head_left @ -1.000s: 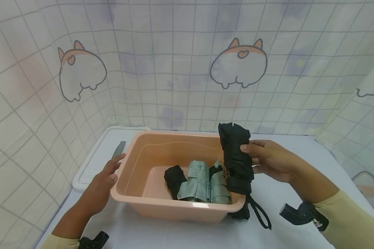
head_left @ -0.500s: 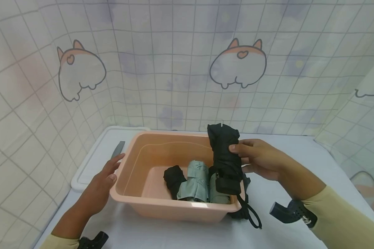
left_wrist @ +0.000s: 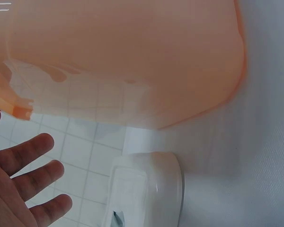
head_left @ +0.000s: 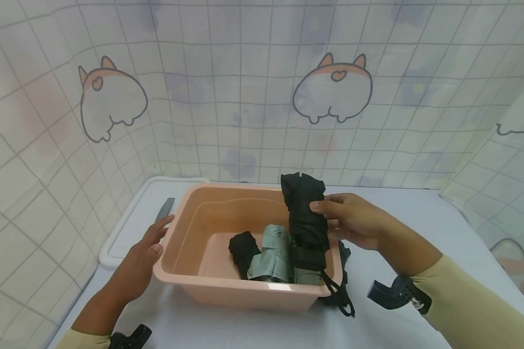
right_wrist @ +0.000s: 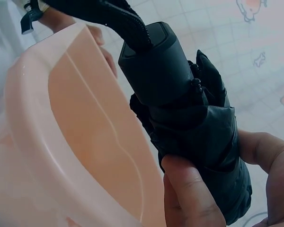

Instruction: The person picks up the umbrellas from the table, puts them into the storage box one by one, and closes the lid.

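Right hand (head_left: 355,222) pinches black folded fabric umbrella (head_left: 304,218) mid-length, presumably for balance | umbrella above right end of peach rectangular plastic basin (head_left: 227,283) | left hand (head_left: 141,254), fingers spread, at basin's left side, presumably steadying it

a screened-off tabletop (head_left: 227,329) nook, room type unclear
wrinkled grid-patterned cloth (head_left: 222,72) with cartoon animals (head_left: 332,94) stands at ten, twelve and two o'clock

The basin (head_left: 227,213) is peach — grey-green rolls (head_left: 270,257) and a black bundle (head_left: 243,253) inside it, a black umbrella (head_left: 304,213) over its right end. Behind it, a white backdrop (head_left: 227,63) carries grey gridding and orange-and-white animal prints (head_left: 332,94).
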A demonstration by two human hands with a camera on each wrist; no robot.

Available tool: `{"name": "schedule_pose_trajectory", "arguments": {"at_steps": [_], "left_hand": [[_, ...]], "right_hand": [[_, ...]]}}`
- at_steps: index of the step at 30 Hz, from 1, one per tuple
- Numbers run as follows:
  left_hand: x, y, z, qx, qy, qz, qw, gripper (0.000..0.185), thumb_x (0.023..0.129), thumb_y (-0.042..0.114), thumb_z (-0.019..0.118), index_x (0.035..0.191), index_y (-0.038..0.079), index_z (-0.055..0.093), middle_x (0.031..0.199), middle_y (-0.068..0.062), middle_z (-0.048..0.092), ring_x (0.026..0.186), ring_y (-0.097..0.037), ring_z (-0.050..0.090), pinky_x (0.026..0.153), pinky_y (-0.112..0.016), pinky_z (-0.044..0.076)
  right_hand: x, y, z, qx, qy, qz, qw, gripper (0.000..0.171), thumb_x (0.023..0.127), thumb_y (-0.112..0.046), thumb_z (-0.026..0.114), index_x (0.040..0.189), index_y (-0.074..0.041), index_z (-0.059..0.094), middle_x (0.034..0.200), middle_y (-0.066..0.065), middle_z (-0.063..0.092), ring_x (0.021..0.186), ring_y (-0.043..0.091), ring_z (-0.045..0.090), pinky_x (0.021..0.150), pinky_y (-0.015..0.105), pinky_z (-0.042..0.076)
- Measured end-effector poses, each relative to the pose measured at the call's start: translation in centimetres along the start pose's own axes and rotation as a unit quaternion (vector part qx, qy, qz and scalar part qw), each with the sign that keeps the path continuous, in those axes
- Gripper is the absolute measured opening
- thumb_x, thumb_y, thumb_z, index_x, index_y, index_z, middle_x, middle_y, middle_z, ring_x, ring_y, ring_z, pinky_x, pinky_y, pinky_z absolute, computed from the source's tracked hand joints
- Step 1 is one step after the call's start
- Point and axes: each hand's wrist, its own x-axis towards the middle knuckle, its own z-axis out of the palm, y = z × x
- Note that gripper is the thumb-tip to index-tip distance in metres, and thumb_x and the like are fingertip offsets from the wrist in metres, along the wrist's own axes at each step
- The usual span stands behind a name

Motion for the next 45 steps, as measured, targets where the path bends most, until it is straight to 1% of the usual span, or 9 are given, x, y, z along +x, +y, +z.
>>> {"name": "schedule_pose_trajectory", "arguments": {"at_steps": [6, 11, 16, 21, 23, 28, 30, 38, 45], "left_hand": [[0.0, 0.0, 0.0, 0.001, 0.002, 0.001, 1.0, 0.052, 0.111, 0.033, 0.027, 0.163, 0.03, 0.024, 0.149, -0.018, 0.05, 0.115, -0.034, 0.063, 0.085, -0.042, 0.053], [0.0, 0.1, 0.0, 0.003, 0.003, 0.001, 1.0, 0.053, 0.111, 0.034, 0.027, 0.163, 0.029, 0.025, 0.149, -0.018, 0.05, 0.114, -0.034, 0.063, 0.085, -0.043, 0.053], [-0.1, 0.0, 0.1, 0.0, 0.002, -0.001, 1.0, 0.053, 0.111, 0.036, 0.027, 0.163, 0.03, 0.025, 0.149, -0.019, 0.05, 0.116, -0.036, 0.063, 0.085, -0.046, 0.053], [-0.1, -0.2, 0.1, -0.002, 0.0, -0.003, 1.0, 0.053, 0.111, 0.036, 0.028, 0.163, 0.03, 0.024, 0.15, -0.019, 0.05, 0.116, -0.036, 0.063, 0.085, -0.047, 0.053], [-0.1, -0.2, 0.1, 0.0, 0.001, -0.002, 1.0, 0.053, 0.111, 0.036, 0.028, 0.163, 0.029, 0.024, 0.15, -0.019, 0.05, 0.116, -0.036, 0.063, 0.085, -0.047, 0.053], [-0.1, -0.2, 0.1, 0.004, 0.003, 0.002, 1.0, 0.053, 0.111, 0.036, 0.027, 0.164, 0.028, 0.024, 0.15, -0.018, 0.05, 0.116, -0.037, 0.063, 0.085, -0.048, 0.053], [-0.1, -0.2, 0.1, 0.002, 0.003, 0.0, 1.0, 0.053, 0.111, 0.036, 0.027, 0.164, 0.029, 0.024, 0.15, -0.019, 0.05, 0.117, -0.038, 0.063, 0.085, -0.05, 0.053], [-0.1, 0.1, 0.3, -0.005, -0.003, -0.017, 0.9998, 0.053, 0.11, 0.038, 0.026, 0.164, 0.033, 0.022, 0.152, -0.022, 0.046, 0.12, -0.044, 0.06, 0.085, -0.059, 0.051], [-0.1, 0.3, 0.2, -0.002, -0.004, -0.019, 0.9998, 0.054, 0.111, 0.038, 0.025, 0.164, 0.032, 0.021, 0.151, -0.021, 0.047, 0.118, -0.04, 0.062, 0.086, -0.051, 0.052]], "right_hand": [[0.2, -0.1, 0.4, -0.006, -0.001, -0.001, 1.0, 0.097, 0.099, -0.033, 0.066, 0.159, 0.008, 0.003, 0.154, 0.028, 0.03, 0.12, 0.036, 0.051, 0.1, 0.045, 0.05], [0.5, -0.4, 0.8, -0.004, -0.001, -0.004, 1.0, 0.096, 0.098, -0.033, 0.068, 0.159, 0.008, 0.007, 0.147, 0.027, 0.039, 0.11, 0.032, 0.057, 0.095, 0.043, 0.054], [0.7, -0.6, 1.2, 0.003, -0.008, -0.004, 1.0, 0.094, 0.098, -0.032, 0.068, 0.159, 0.008, 0.009, 0.142, 0.028, 0.048, 0.113, 0.032, 0.062, 0.096, 0.044, 0.053], [1.1, -0.7, 1.6, 0.008, -0.004, 0.003, 1.0, 0.095, 0.098, -0.032, 0.068, 0.16, 0.007, 0.008, 0.144, 0.028, 0.047, 0.117, 0.033, 0.062, 0.094, 0.042, 0.054], [1.2, -0.8, 1.8, 0.018, 0.006, 0.008, 1.0, 0.088, 0.099, -0.028, 0.068, 0.159, 0.007, 0.014, 0.14, 0.027, 0.048, 0.112, 0.03, 0.064, 0.091, 0.039, 0.056], [1.4, -1.1, 2.2, 0.05, 0.047, 0.003, 0.998, 0.057, 0.101, -0.013, 0.064, 0.149, 0.005, 0.038, 0.113, 0.02, 0.058, 0.086, 0.02, 0.067, 0.081, 0.031, 0.059], [1.4, -1.1, 2.3, 0.051, 0.054, 0.001, 0.997, 0.052, 0.102, -0.01, 0.062, 0.147, 0.004, 0.042, 0.108, 0.018, 0.06, 0.082, 0.019, 0.066, 0.079, 0.031, 0.059], [0.8, -0.4, 1.8, 0.009, 0.077, 0.005, 0.997, 0.052, 0.103, -0.012, 0.061, 0.148, 0.004, 0.043, 0.122, 0.022, 0.057, 0.089, 0.024, 0.066, 0.084, 0.035, 0.059], [0.0, 0.4, 0.5, -0.012, 0.099, 0.002, 0.995, 0.053, 0.103, -0.015, 0.062, 0.148, 0.004, 0.043, 0.124, 0.023, 0.057, 0.092, 0.026, 0.064, 0.082, 0.036, 0.059]]}}
